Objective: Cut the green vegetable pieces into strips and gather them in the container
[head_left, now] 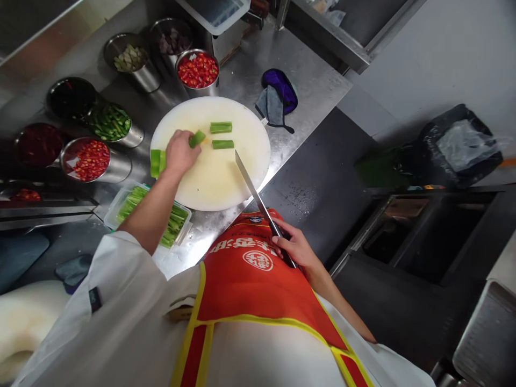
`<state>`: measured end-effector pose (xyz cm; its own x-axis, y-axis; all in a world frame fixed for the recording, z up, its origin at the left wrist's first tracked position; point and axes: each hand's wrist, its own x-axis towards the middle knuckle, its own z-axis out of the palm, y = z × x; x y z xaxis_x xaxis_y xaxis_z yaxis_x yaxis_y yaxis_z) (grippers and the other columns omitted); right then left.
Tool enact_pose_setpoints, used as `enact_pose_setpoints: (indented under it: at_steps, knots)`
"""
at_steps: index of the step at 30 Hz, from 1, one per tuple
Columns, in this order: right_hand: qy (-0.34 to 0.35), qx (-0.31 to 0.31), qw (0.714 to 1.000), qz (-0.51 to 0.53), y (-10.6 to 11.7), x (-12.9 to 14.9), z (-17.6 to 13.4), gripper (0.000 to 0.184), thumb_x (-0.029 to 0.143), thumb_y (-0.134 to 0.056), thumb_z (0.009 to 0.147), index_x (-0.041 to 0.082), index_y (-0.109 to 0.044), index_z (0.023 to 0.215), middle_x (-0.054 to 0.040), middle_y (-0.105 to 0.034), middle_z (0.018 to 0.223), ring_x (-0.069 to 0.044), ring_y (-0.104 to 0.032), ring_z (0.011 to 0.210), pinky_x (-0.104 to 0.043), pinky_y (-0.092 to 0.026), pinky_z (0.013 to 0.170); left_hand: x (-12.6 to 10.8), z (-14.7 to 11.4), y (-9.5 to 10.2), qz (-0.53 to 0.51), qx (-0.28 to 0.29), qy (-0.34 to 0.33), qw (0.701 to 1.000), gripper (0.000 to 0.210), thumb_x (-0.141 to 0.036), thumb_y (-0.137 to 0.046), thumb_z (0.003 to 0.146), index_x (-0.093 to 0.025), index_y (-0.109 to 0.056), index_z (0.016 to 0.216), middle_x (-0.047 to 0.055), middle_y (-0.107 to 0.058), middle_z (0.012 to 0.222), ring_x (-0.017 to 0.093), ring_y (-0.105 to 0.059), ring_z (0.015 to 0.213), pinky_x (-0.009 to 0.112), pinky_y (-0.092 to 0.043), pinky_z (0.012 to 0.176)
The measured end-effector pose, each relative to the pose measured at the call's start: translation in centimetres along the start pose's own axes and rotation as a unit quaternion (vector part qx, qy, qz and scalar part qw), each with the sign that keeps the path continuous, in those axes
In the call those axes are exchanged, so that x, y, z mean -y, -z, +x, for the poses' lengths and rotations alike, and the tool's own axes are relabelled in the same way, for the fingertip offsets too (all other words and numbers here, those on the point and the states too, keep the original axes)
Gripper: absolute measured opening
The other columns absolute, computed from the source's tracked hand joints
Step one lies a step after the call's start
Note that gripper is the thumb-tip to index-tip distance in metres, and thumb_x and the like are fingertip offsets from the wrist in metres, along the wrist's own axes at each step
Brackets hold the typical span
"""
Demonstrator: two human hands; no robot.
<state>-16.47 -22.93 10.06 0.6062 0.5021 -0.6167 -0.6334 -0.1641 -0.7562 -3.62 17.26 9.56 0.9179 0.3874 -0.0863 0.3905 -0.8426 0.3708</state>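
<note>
My left hand point(183, 153) is over the left part of a round white cutting board point(217, 185), its fingers closed on a short piece of green pepper point(197, 138). Two more green pieces point(221, 127) lie apart near the middle of the board. Wider green pepper pieces point(156, 163) rest at the board's left edge, partly covered by my left hand. My right hand point(293, 245) grips the dark handle of a long knife point(253, 192) in front of the apron. The blade slants up and left, its tip by the lower green piece.
A clear plastic tub point(177, 220) of cut green strips stands below the board. Steel pots of chopped red chilies point(198, 71) and green chilies point(110, 122) line the back left. A purple and grey cloth item point(278, 97) lies right of the board. A lined bin point(459, 145) stands at far right.
</note>
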Motion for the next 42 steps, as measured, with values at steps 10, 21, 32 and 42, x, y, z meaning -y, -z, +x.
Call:
enact_pose_setpoints:
  at_steps: [10,21,32,42]
  knots:
    - [-0.009,-0.002,1.000,-0.008,-0.7,0.2,-0.2,0.075,0.046,-0.074,0.084,0.019,-0.053,0.150,0.0054,-0.056,0.060,-0.013,-0.049,0.050,-0.026,-0.043,0.049,2.7,8.1,0.2,0.034,0.087,0.114,0.989,0.042,-0.008,-0.071,0.079,-0.003,-0.062,0.120,0.011,-0.065,0.128,0.021,-0.057,0.117,0.045,-0.044,0.114]
    - [-0.040,0.021,0.999,-0.007,0.9,0.8,-0.1,0.082,0.045,-0.073,0.083,0.016,-0.044,0.154,0.0075,-0.054,0.058,-0.013,-0.049,0.050,-0.027,-0.042,0.050,6.9,5.9,5.5,0.068,0.059,0.098,0.991,0.049,-0.039,-0.066,0.090,-0.008,-0.063,0.128,0.010,-0.069,0.122,0.023,-0.061,0.109,0.041,-0.047,0.107]
    - [-0.085,0.029,0.982,-0.167,5.3,3.7,1.5,0.045,0.041,-0.064,0.085,0.019,-0.055,0.124,0.0086,-0.053,0.058,-0.012,-0.048,0.046,-0.024,-0.039,0.044,7.7,-2.9,1.8,0.068,0.042,0.170,0.982,0.075,-0.041,-0.073,0.080,-0.014,-0.048,0.146,0.021,-0.052,0.147,0.042,-0.049,0.135,0.055,-0.041,0.114]
    - [-0.045,0.039,0.976,-0.210,12.2,11.8,6.8,0.048,0.048,-0.069,0.084,0.021,-0.054,0.121,0.0081,-0.052,0.061,-0.013,-0.049,0.046,-0.026,-0.042,0.043,-5.4,-0.5,-6.6,-0.089,-0.037,0.039,0.995,0.045,-0.038,-0.058,0.094,-0.015,-0.059,0.132,0.015,-0.053,0.146,0.032,-0.046,0.139,0.046,-0.036,0.123]
